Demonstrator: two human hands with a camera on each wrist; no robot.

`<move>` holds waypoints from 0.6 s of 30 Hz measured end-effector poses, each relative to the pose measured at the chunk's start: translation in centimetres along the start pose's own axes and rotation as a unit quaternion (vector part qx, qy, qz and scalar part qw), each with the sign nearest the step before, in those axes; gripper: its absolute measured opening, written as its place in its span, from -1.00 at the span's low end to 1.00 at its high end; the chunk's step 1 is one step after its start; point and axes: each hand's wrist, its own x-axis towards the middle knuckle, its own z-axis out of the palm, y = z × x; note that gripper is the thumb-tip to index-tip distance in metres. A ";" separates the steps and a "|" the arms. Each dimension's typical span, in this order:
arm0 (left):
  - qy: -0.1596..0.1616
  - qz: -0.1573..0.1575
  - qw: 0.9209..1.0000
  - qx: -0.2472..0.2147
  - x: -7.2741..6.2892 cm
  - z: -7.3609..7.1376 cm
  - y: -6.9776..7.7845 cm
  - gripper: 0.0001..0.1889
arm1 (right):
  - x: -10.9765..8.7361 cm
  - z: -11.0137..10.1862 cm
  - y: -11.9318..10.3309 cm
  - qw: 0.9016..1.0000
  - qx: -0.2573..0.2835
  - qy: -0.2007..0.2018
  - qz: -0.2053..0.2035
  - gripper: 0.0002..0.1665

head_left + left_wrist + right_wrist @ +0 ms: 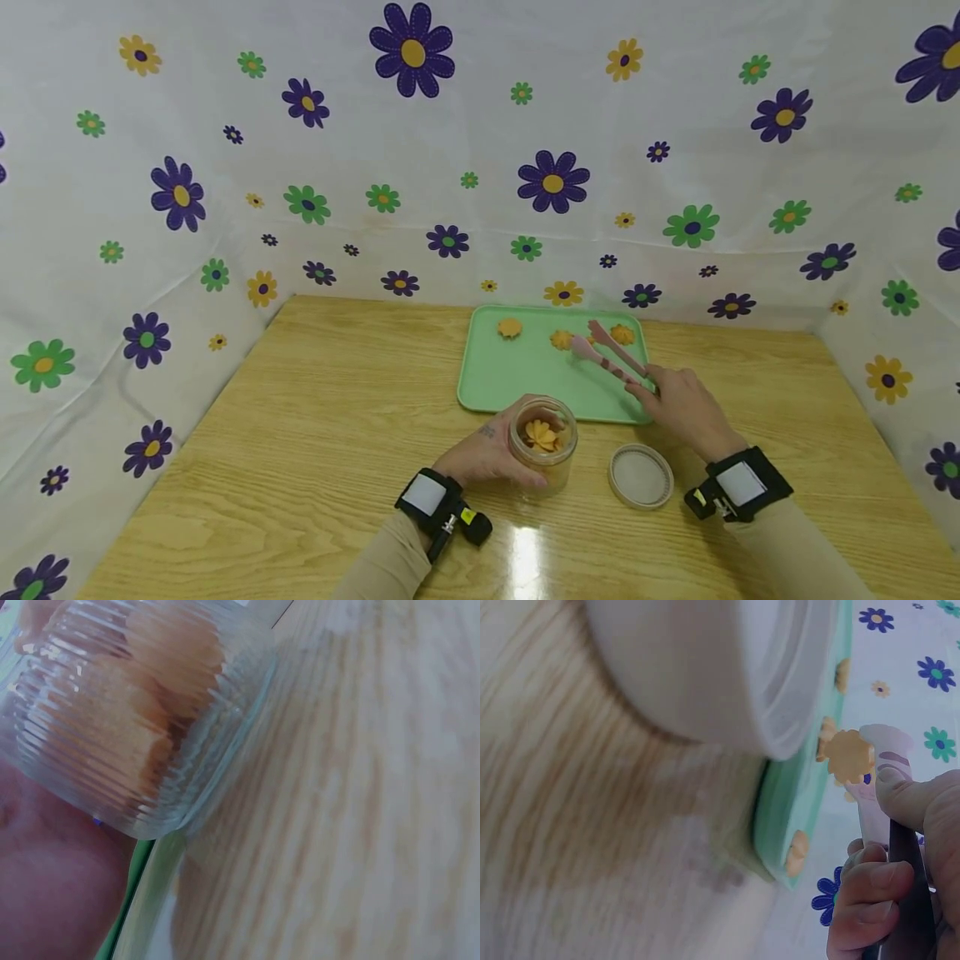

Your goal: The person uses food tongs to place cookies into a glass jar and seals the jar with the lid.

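Note:
My left hand (pixel 487 450) grips a ribbed glass jar (pixel 555 475) on the table, its fingers curled round the side. Flower-shaped cookies (pixel 542 435) lie inside; the left wrist view shows some cookies (pixel 112 727) through the glass. My right hand (pixel 686 408) holds pink tongs (pixel 611 367) over the right part of a green tray (pixel 517 392). In the right wrist view a cookie (pixel 850 756) appears between the tong tips; whether they squeeze it I cannot tell. On the tray, one cookie (pixel 510 327) lies at the left and another (pixel 622 334) at the back right corner.
A round pale lid (pixel 641 477) rests on the wooden table (pixel 315 417) between the jar and my right wrist; it looms large in the right wrist view. Behind the tray hangs a white flower-patterned cloth (pixel 480 133), which also lines both sides.

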 end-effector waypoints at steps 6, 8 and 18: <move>-0.001 0.007 1.000 0.008 0.1 -0.1 -0.3 -0.06 | -0.3 -0.3 -0.4 1.000 0.008 0.006 -0.001 -0.67; -0.002 0.011 1.000 0.009 0.1 -0.1 -0.3 -0.06 | -0.4 -0.5 -0.5 1.000 0.010 0.005 -0.001 -0.67; -0.001 0.015 1.000 0.006 0.2 -0.2 -0.3 -0.05 | -0.2 -0.1 -1.0 0.999 0.003 -0.005 -0.034 -0.73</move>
